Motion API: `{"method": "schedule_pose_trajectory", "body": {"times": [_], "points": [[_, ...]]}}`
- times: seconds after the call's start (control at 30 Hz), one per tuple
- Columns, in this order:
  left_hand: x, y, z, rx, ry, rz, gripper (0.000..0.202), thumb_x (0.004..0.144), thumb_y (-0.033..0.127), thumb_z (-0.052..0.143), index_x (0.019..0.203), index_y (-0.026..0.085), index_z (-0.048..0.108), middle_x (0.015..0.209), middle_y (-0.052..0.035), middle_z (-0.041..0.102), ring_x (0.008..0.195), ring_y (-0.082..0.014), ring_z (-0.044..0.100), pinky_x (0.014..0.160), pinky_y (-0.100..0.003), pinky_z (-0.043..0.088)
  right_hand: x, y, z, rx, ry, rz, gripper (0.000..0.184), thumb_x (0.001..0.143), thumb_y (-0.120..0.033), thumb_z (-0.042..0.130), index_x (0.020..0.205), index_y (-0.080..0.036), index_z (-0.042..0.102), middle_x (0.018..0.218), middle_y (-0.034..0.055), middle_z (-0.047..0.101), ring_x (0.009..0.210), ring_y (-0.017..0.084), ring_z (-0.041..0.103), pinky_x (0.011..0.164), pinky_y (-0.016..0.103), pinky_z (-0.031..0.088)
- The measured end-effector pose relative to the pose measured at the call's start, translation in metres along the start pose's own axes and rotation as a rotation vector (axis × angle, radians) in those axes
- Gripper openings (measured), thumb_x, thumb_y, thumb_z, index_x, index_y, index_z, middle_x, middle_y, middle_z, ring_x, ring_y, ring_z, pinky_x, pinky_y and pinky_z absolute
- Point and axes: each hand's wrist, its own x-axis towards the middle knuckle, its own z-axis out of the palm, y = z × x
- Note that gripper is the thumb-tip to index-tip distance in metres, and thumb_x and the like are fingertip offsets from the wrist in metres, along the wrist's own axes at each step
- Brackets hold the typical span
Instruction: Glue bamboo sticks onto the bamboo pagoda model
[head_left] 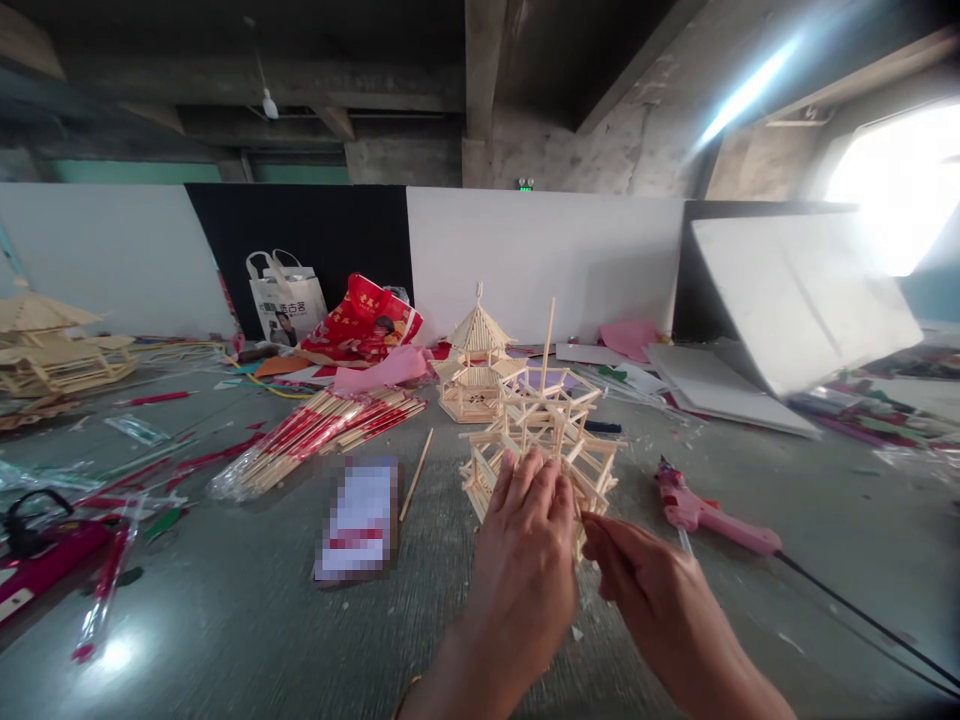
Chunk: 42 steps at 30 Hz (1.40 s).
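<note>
Only partly visible, the stick model (553,428) behind both hands (529,540)

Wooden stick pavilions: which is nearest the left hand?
The front pale, open-framed pavilion, with a tall upright stick; a roofed pavilion stands behind, another far left.

Passable gap btwn stick model (559,425) & glue gun (705,517); cord (840,600) blocks R.
</note>
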Motion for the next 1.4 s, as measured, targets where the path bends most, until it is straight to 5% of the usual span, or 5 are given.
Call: {"method": "schedule_pose_trajectory", "body": {"times": [0.27, 0.6, 1.4], "points": [[-0.013, -0.002, -0.033, -0.010, 0.221, 0.000, 0.039, 0.082, 0.004, 0.039, 0.116, 0.007, 0.058, 0.123, -0.0150, 0.059, 0.124, -0.0280, 0.045, 0.102, -0.055, 0.040, -0.015, 0.002, -0.007, -0.041, 0.034, -0.043, 0.029, 0.092, -0.036, 0.042, 0.103, -0.020, 0.063, 0.072, -0.0002, 0.065, 0.052, 0.010, 0.058, 0.052, 0.019, 0.046], [-0.010, 0.001, -0.006, 0.039, -0.010, -0.036, 0.040, 0.084, 0.008, 0.040, 0.120, 0.008, 0.057, 0.133, -0.0142, 0.052, 0.132, -0.0283, 0.034, 0.110, -0.051, 0.028, -0.006, -0.001, 0.003, -0.167, 0.044, -0.057, 0.029, 0.091, -0.032, 0.043, 0.104, -0.019, 0.064, 0.078, -0.0004, 0.067, 0.054, 0.010, 0.060, 0.054, 0.023, 0.045], [0.008, 0.000, 0.012, 0.067, -0.048, 0.040, 0.039, 0.089, 0.015, 0.039, 0.125, 0.005, 0.050, 0.136, -0.0145, 0.050, 0.134, -0.0268, 0.029, 0.113, -0.047, 0.023, -0.001, -0.006, 0.002, -0.120, -0.039, -0.042, 0.023, 0.091, -0.030, 0.039, 0.085, -0.022, 0.060, 0.072, -0.0009, 0.062, 0.055, 0.012, 0.055, 0.054, 0.023, 0.038]]}}
